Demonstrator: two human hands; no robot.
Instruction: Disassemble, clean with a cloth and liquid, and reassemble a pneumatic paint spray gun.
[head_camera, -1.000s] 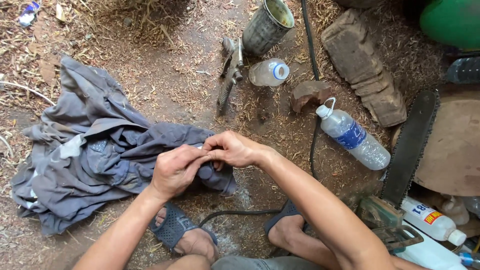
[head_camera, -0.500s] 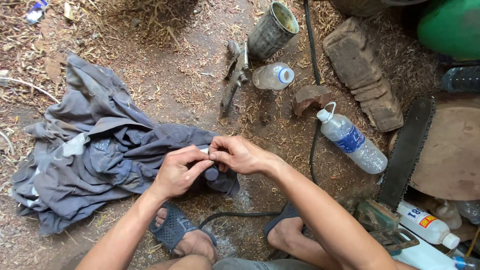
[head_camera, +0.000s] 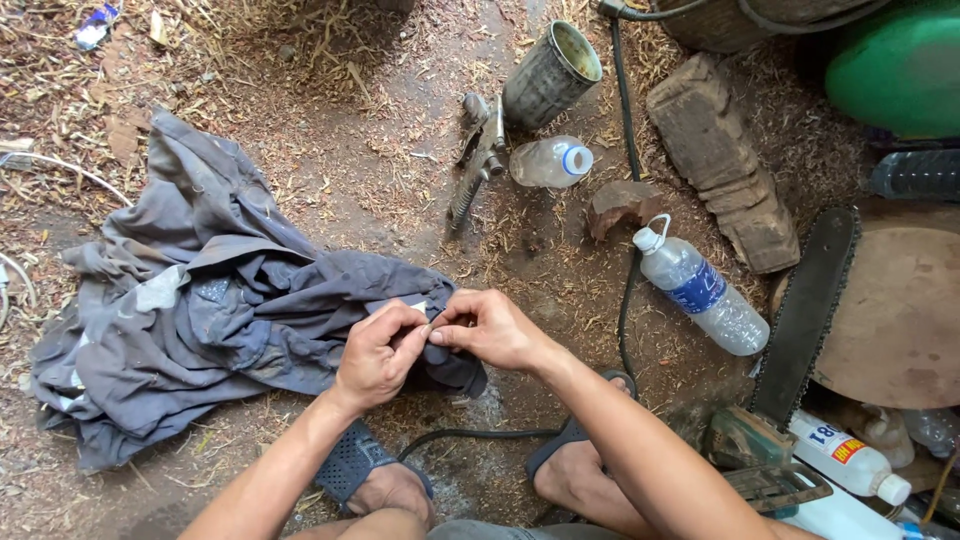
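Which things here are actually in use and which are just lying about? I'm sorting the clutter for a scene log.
In use:
- left hand and right hand, fingertips pinched together on something too small to identify
- grey cloth, directly under the hands

Lying about:
- metal can
- small plastic bottle
- water bottle
- brick
- chainsaw
- black hose

Left hand: fingers curled, thumb and forefinger pinched together. Right hand: same pinch, fingertips meeting the left's. Both forearms bare, reaching forward from lower frame, wrists slightly bent; whatever is pinched is too small to tell.
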